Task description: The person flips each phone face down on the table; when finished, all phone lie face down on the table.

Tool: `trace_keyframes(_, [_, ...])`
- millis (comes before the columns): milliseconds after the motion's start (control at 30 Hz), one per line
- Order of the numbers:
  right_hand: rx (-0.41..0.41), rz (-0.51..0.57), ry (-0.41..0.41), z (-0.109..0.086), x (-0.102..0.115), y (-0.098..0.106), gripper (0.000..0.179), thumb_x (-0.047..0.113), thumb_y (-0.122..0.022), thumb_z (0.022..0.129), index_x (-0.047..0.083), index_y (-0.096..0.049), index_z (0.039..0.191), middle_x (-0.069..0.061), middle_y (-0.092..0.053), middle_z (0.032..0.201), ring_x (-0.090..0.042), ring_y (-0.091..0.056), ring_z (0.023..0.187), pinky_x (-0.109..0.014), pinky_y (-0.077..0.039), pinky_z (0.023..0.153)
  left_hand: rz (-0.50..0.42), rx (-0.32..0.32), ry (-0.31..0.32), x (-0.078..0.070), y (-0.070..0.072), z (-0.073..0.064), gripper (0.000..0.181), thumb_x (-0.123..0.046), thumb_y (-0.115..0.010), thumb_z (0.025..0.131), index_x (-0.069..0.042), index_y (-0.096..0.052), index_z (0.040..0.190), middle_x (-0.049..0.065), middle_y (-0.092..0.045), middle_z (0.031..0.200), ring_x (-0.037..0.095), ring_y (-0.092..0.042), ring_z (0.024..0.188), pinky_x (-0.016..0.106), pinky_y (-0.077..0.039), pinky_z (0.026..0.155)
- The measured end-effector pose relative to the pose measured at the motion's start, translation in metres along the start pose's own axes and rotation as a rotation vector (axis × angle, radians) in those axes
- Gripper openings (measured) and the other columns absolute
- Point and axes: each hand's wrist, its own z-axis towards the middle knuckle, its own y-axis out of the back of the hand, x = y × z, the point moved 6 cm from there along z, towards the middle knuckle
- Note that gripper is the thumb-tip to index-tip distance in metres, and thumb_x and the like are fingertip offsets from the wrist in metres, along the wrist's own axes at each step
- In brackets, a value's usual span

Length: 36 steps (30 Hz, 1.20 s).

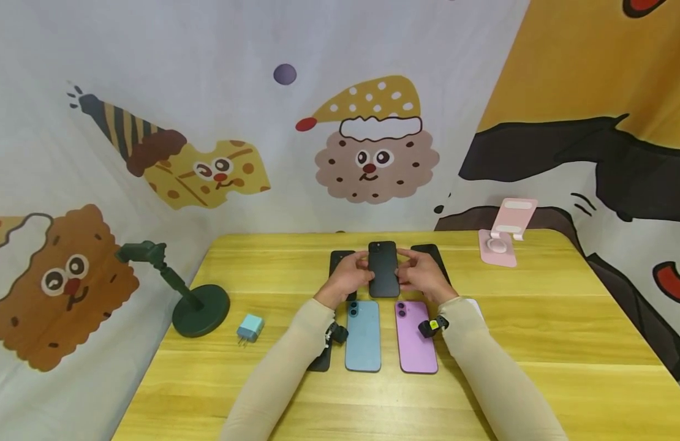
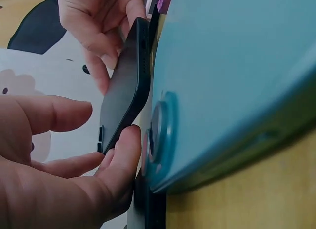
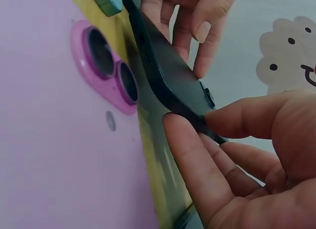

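A black smartphone (image 1: 383, 269), back up with its camera at the far end, is between my two hands at the back middle of the table. My left hand (image 1: 349, 274) holds its left long edge with the fingertips; in the left wrist view the thumb (image 2: 64, 113) stands apart from it. On the opposite edge my right hand (image 1: 425, 274) pinches the phone between thumb and fingers, as the right wrist view shows. Nearer than these lie a blue phone (image 1: 363, 337) and a pink phone (image 1: 414, 343), both back up.
Dark phones lie left (image 1: 338, 260) and right (image 1: 430, 252) of the hands. Another dark phone (image 1: 320, 361) and a white-edged item (image 1: 476, 308) are partly under the sleeves. A green lamp (image 1: 199, 309) and blue charger (image 1: 250, 327) stand left, a pink phone stand (image 1: 500, 236) right.
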Motion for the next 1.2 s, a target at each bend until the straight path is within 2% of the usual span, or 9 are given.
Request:
trace_keyframes(100, [-0.007, -0.035, 0.002, 0.001, -0.001, -0.001, 0.07, 0.003, -0.066, 0.097, 0.016, -0.045, 0.162, -0.021, -0.065, 0.123, -0.023, -0.071, 0.089, -0.036, -0.066, 0.074, 0.05, -0.012, 0.003, -0.001, 0.0, -0.001, 0.068, -0.004, -0.071, 0.098, -0.01, -0.046, 0.161, 0.018, -0.057, 0.144, 0.03, -0.066, 0.121, 0.041, -0.061, 0.097])
trace_keyframes(267, [-0.025, -0.081, 0.002, 0.0, -0.002, -0.003, 0.071, 0.0, -0.067, 0.094, 0.014, -0.048, 0.161, -0.02, -0.067, 0.123, -0.024, -0.074, 0.091, -0.035, -0.067, 0.075, 0.127, -0.02, 0.006, -0.001, 0.0, -0.003, 0.065, -0.007, -0.072, 0.099, -0.008, -0.048, 0.159, 0.016, -0.058, 0.149, 0.031, -0.059, 0.135, 0.043, -0.058, 0.104])
trace_keyframes(367, [-0.045, -0.096, -0.008, -0.002, -0.002, -0.003, 0.07, 0.0, -0.069, 0.093, 0.015, -0.05, 0.159, -0.02, -0.068, 0.124, -0.024, -0.075, 0.092, -0.036, -0.067, 0.074, 0.148, -0.022, 0.008, 0.0, -0.001, -0.003, 0.062, -0.009, -0.072, 0.099, -0.006, -0.05, 0.158, 0.017, -0.058, 0.15, 0.033, -0.057, 0.139, 0.045, -0.057, 0.107])
trace_keyframes(633, [-0.064, -0.16, -0.004, -0.003, -0.001, -0.002, 0.067, 0.004, -0.073, 0.094, 0.011, -0.052, 0.158, -0.022, -0.067, 0.127, -0.026, -0.078, 0.091, -0.034, -0.066, 0.073, 0.12, -0.005, 0.011, 0.001, -0.002, -0.005, 0.059, -0.009, -0.072, 0.1, -0.004, -0.053, 0.155, 0.019, -0.059, 0.148, 0.033, -0.064, 0.13, 0.041, -0.061, 0.098])
trace_keyframes(1033, [-0.051, -0.111, -0.015, -0.006, 0.005, 0.001, 0.065, 0.008, -0.073, 0.097, 0.005, -0.05, 0.158, -0.024, -0.066, 0.135, -0.031, -0.078, 0.1, -0.035, -0.066, 0.079, 0.093, 0.012, 0.023, -0.002, -0.002, -0.006, 0.061, -0.015, -0.072, 0.101, -0.006, -0.05, 0.158, 0.018, -0.057, 0.151, 0.031, -0.068, 0.124, 0.043, -0.061, 0.1])
trace_keyframes(1200, [-0.07, -0.21, 0.034, -0.009, 0.01, 0.006, 0.059, 0.018, -0.075, 0.097, 0.006, -0.057, 0.153, -0.019, -0.07, 0.13, -0.026, -0.077, 0.095, -0.032, -0.064, 0.075, 0.123, 0.005, 0.011, -0.006, -0.004, -0.007, 0.06, -0.022, -0.072, 0.102, -0.009, -0.051, 0.157, 0.016, -0.059, 0.149, 0.031, -0.068, 0.122, 0.046, -0.059, 0.1])
